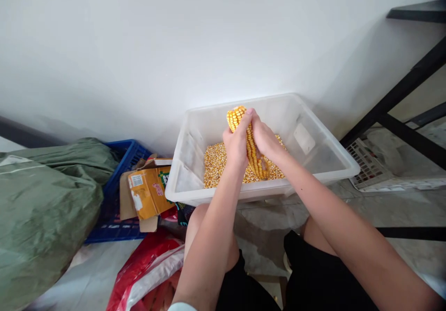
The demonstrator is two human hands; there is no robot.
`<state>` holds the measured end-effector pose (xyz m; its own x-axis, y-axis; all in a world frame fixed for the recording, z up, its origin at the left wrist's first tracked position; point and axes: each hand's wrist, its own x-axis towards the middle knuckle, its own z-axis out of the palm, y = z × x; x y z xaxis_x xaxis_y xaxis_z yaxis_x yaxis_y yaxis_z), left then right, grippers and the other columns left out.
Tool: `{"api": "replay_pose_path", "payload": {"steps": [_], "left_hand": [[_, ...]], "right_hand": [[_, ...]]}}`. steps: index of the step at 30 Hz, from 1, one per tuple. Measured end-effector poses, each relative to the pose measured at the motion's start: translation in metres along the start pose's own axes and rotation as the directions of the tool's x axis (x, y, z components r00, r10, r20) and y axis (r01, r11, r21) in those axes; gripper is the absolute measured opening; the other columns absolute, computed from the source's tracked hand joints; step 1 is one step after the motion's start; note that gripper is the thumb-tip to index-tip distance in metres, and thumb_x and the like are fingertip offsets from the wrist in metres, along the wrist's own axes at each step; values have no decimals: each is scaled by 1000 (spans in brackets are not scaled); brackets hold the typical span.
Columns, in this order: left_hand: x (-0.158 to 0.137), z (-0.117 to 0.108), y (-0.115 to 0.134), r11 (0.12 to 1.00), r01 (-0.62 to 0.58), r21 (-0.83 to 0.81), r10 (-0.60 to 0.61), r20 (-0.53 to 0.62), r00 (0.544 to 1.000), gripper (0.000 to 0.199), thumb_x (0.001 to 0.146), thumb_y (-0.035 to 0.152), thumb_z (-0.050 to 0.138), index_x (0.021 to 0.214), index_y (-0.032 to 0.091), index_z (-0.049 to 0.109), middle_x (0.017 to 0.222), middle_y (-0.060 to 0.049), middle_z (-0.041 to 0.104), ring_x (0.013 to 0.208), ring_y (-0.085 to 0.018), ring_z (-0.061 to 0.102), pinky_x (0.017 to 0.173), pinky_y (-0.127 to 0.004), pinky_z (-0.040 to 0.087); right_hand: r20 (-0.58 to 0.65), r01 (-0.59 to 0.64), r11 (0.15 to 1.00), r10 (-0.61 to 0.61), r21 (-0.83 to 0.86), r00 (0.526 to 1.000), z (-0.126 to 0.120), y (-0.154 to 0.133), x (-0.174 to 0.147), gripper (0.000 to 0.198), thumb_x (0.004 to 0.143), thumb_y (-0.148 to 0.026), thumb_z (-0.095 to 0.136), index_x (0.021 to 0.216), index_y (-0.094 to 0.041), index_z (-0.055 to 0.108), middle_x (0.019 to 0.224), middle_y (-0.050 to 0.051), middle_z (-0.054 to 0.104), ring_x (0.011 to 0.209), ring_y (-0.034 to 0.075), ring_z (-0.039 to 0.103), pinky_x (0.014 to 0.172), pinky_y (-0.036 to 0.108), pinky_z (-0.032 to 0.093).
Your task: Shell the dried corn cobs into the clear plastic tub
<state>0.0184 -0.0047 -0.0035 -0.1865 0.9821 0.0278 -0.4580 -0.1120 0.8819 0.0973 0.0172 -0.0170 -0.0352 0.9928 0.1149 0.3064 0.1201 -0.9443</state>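
Note:
A yellow corn cob (251, 149) is tilted over a translucent white plastic bin (324, 134), its kernels still on most of the visible side. My left hand (237, 144) wraps round it from the left, fingers closed. From the right, my right hand (264, 137) grips the same cob near its upper part. The two hands almost meet at the thumbs. Below them, loose corn kernels (215, 165) cover the bottom of the bin. Parts of the cob are hidden behind my fingers.
To the left are a torn orange carton (149, 195), a blue crate (111, 209) and a large green sack (49, 218). A red and white bag (149, 264) lies nearer me. A black metal frame (400, 83) and a white basket (369, 165) stand at right. Behind rises a white wall (174, 37).

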Motion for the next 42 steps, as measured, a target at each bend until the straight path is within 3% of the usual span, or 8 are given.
{"api": "replay_pose_path", "payload": {"steps": [5,9,14,21,28,36,42], "left_hand": [[-8,5,0,1000,-13,-1,13,15,1000,37,72,49,78,80,17,63,83,-3,67,97,-26,67,82,-36,53],[-12,9,-2,1000,-31,6,31,-15,999,36,65,41,84,76,17,61,80,-1,67,89,-22,67,79,-34,53],[-12,6,-3,998,-51,-34,50,-46,998,37,64,41,85,69,16,59,71,-2,60,69,-15,61,64,-28,49],[-11,9,-1,995,-24,-95,16,-82,996,38,59,40,87,67,16,58,70,-3,59,70,-16,59,67,-31,51],[-9,9,-1,993,-4,-116,-1,-43,999,36,56,35,88,67,16,59,70,-3,59,69,-16,60,67,-32,50],[-11,6,1,997,20,-79,-21,-15,1000,34,60,36,85,70,16,60,71,-3,60,71,-18,61,68,-32,50],[-10,4,4,997,13,-77,-18,-72,997,38,58,38,87,73,17,60,74,-3,62,75,-19,63,70,-31,51]], "right_hand": [[-172,18,995,-34,-94,984,2,-7,-6,65,95,-65,26,69,-20,64,72,13,66,77,27,64,74,39,47],[-171,69,992,-87,-107,982,2,-7,-9,60,97,-60,28,59,-21,53,61,9,59,59,20,56,59,34,42],[-210,78,994,-91,-72,974,3,-10,-10,61,97,-61,30,55,-21,49,57,8,57,58,19,55,55,32,38],[-198,111,992,-121,-59,973,1,-10,-7,62,95,-62,35,49,-22,39,48,3,48,50,15,46,51,31,29],[-198,95,995,-101,-39,975,1,-8,-5,57,96,-58,36,51,-22,41,49,2,46,52,15,46,53,30,32],[-195,81,997,-76,18,978,-2,-4,-1,61,92,-69,36,52,-23,38,50,1,42,52,14,41,51,30,29],[-81,4,1000,-5,-21,997,-5,-11,-2,64,91,-72,34,56,-21,50,56,5,55,58,18,52,57,31,36]]}}
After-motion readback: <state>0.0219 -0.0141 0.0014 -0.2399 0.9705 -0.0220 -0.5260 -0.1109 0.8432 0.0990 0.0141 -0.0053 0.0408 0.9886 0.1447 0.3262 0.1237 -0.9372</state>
